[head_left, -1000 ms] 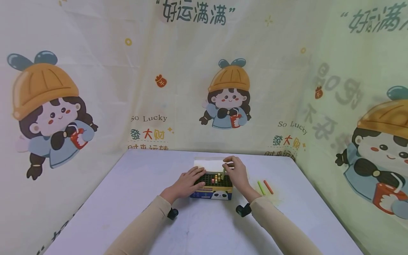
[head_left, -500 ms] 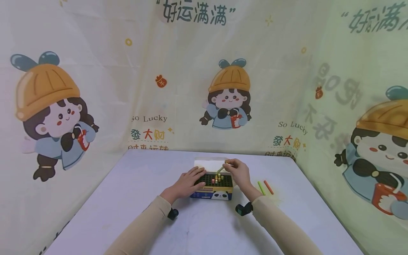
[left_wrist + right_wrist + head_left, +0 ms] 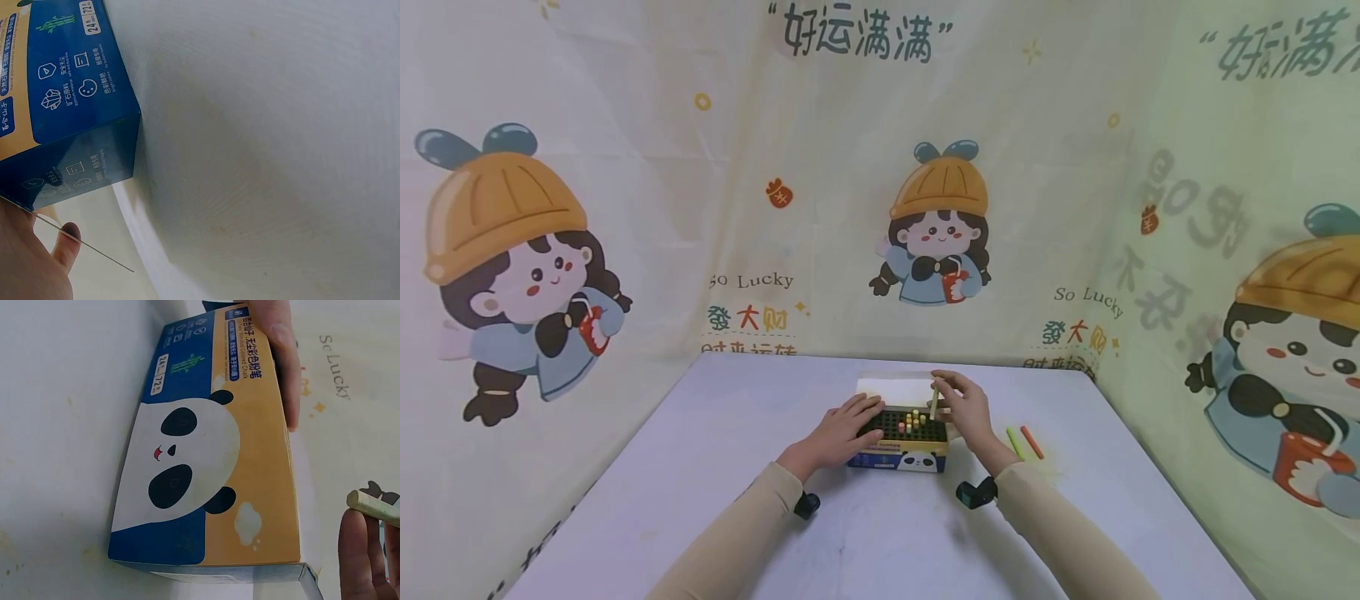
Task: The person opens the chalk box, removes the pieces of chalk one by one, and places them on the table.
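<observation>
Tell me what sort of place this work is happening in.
Probably a makeshift booth for recording tabletop work: printed cloth hangs around a white-topped table, and a small black device sits at each wrist. The chalk box alone doesn't make it a classroom.

There are two hands (image 3: pixel 842 431) (image 3: pixel 965 412), one chalk box (image 3: pixel 883 456), one held chalk (image 3: pixel 935 402) and two loose chalks (image 3: pixel 1016 442) (image 3: pixel 1032 442)
</observation>
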`<state>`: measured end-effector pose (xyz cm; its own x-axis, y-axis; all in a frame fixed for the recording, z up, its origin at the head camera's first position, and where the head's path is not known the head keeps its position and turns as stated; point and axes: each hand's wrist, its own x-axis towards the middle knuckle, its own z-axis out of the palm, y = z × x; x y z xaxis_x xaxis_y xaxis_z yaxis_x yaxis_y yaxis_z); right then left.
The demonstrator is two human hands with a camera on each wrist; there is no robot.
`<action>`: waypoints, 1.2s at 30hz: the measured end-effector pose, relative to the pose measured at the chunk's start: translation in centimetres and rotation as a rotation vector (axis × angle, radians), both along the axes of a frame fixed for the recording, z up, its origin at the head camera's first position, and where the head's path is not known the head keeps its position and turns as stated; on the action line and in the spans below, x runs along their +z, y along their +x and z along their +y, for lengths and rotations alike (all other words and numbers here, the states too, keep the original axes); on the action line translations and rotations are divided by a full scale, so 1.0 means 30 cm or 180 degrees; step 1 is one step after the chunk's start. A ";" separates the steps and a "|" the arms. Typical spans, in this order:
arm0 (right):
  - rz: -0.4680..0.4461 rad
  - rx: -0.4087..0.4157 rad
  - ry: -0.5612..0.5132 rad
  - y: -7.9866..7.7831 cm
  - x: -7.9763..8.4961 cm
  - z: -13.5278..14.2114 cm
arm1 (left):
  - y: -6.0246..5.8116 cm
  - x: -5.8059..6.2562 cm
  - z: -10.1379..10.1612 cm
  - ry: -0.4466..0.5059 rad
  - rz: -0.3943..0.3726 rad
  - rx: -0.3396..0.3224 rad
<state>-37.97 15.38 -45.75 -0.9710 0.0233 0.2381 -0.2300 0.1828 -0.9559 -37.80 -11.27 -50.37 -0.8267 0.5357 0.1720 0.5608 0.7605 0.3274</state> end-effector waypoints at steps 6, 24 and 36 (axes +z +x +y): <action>-0.0020 -0.0146 0.0042 -0.011 -0.007 0.006 | -0.002 0.000 -0.007 0.0018 0.0006 -0.0026; -0.0274 -0.0487 0.0437 -0.044 -0.038 0.091 | -0.011 -0.014 -0.006 -0.0015 0.0025 -0.0012; -0.0592 -0.0658 0.0252 -0.060 -0.068 0.182 | -0.014 -0.015 -0.007 0.0026 0.0019 -0.0050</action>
<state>-39.77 20.85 -47.79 -0.9747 0.2137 0.0654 -0.0022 0.2834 -0.9590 -38.23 -11.48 -50.83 -0.8171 0.5472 0.1813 0.5747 0.7489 0.3300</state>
